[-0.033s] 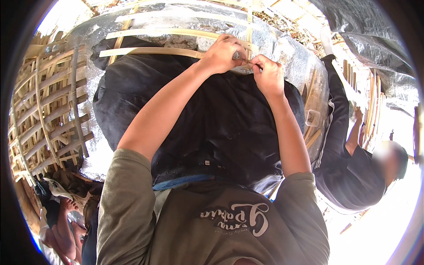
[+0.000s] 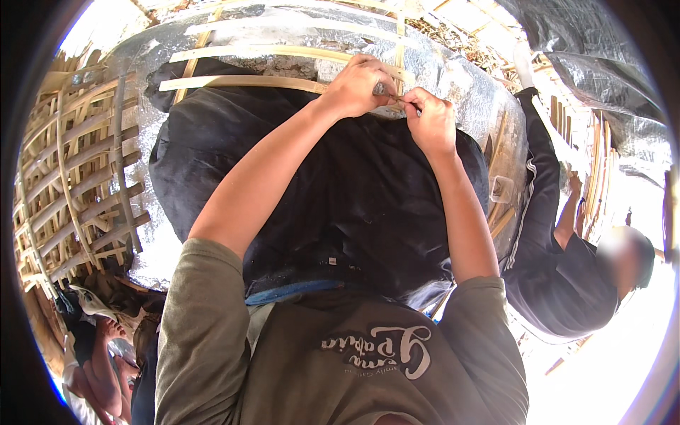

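Observation:
A lattice of pale bamboo strips (image 2: 241, 82) lies in front of me, with thin slats crossing two upright strips. At its near right corner both my hands meet. My left hand (image 2: 358, 88) is closed there, resting over the end of the nearest slats. Close beside it, my right hand (image 2: 432, 120) has thumb and forefinger pinched together. Between the fingertips of both hands is something small and thin, too small to name. Dark cloth covers my folded legs (image 2: 340, 184) just below the lattice.
A shiny silver plastic sheet (image 2: 464, 88) spreads under the lattice. Woven bamboo panels (image 2: 74, 177) stand at left. On the right sit a small clear container (image 2: 501, 189), some loose sticks (image 2: 503, 222) and a person (image 2: 567, 283) in dark clothes. Another person's arm (image 2: 103, 368) shows lower left.

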A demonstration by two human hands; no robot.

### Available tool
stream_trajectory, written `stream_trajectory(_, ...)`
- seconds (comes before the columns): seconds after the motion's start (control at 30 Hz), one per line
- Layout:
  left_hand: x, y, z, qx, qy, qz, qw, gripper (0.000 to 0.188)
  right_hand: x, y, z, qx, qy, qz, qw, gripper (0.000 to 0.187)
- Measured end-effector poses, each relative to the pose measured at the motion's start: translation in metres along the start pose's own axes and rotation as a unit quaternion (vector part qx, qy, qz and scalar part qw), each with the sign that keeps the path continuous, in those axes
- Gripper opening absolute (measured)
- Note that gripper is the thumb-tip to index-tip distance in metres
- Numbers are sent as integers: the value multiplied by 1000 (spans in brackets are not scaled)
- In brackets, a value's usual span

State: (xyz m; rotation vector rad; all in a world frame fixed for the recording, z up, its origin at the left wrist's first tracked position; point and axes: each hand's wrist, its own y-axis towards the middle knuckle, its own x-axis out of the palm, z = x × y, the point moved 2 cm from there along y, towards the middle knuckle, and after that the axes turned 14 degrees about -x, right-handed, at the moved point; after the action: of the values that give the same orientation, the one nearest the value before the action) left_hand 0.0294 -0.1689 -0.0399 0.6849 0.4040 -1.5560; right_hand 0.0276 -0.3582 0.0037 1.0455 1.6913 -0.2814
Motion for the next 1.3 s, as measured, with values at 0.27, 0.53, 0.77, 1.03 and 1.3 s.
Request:
stream_trajectory(0.27, -3, 5, 0, -2, 7, -6, 1000, 15, 4, 6, 7, 15, 58, 37, 998, 7)
stream_trajectory(0.53, -5, 5, 7, -34, 16, -18, 999, 19, 6, 5, 9, 14, 45, 32, 998, 7)
stream_trajectory(0.77, 3, 9, -2, -2, -14, -4, 1000, 19, 1, 9, 2, 4, 23, 31, 999, 6)
stream_trajectory(1.03, -2, 9, 7, -17, -23, -46, 999, 18, 2, 7, 4, 21, 44, 35, 998, 5)
stream_trajectory(1.3, 3, 9, 0, -16, -8, -39, 999, 19, 3, 9, 4, 29, 39, 27, 998, 6)
